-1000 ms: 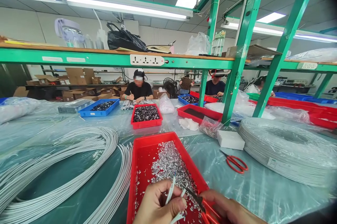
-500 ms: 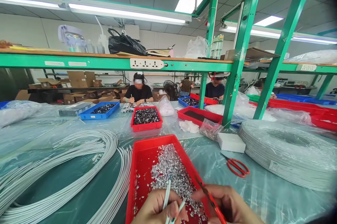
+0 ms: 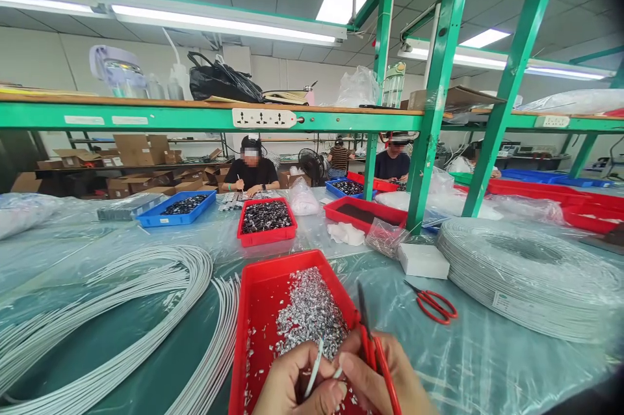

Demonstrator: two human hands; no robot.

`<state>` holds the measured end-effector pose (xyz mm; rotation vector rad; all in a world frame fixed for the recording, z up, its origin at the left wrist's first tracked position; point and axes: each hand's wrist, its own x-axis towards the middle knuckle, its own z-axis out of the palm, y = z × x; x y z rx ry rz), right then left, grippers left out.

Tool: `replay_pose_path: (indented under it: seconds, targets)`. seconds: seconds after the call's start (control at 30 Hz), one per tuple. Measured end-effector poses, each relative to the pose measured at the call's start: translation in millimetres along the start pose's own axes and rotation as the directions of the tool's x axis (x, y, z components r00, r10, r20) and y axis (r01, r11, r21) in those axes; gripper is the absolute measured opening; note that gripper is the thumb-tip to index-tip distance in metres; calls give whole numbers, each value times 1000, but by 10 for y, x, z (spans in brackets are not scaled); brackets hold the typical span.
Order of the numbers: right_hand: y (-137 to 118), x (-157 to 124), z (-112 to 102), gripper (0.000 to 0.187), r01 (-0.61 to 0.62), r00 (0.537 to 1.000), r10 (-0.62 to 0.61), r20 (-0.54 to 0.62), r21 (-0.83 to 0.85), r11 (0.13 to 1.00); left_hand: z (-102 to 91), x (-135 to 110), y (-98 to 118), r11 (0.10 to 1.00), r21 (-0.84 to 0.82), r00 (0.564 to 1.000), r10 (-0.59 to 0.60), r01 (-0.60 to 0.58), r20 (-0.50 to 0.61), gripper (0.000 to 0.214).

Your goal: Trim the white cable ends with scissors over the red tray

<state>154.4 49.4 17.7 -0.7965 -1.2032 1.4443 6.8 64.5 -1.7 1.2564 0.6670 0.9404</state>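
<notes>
My left hand (image 3: 295, 379) is closed around a white cable (image 3: 314, 369), whose cut end points up between the fingers. Red-handled scissors (image 3: 369, 345) rest in my right hand (image 3: 390, 369), blades upward. With thumb and fingertips that same hand also pinches a second white cable end (image 3: 338, 372) beside the left fingers. Both hands are over the near part of a red tray (image 3: 237, 356), which holds a heap of small shiny silvery pieces (image 3: 307, 311). My fingers partly hide the cable ends and some of the pieces.
White cable bundles (image 3: 195, 272) lie left of the tray. To the right are another pair of red-handled scissors (image 3: 436, 307), a white box (image 3: 423, 261) and a large wrapped cable coil (image 3: 526, 285). Behind stands a red tray of dark parts (image 3: 268, 216). Co-workers (image 3: 251, 171) sit opposite.
My right hand has moved left against the left fingers and now pinches a cable end. The scissors have swung from pointing up-left to nearly upright. The view has shifted slightly.
</notes>
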Motion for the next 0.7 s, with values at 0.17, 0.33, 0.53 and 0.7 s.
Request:
replay_pose_path:
  seconds: [0.17, 0.33, 0.53, 0.7]
  targets:
    - [173, 99, -1, 43, -116, 991, 99, 89, 215, 970, 9, 48, 99, 999, -12, 998, -42, 43, 56, 48]
    - [213, 147, 52, 41, -30, 999, 22, 44, 176, 984, -55, 54, 199, 987, -72, 980, -134, 146, 145, 51]
    - [-36, 53, 126, 39, 156, 962, -203, -184, -240, 958, -97, 66, 132, 964, -122, 965, -218, 236, 148, 49]
    - [-25, 184, -85, 35, 37, 971, -98, -219, -264, 964, -38, 1, 132, 961, -126, 962, -259, 247, -86, 57]
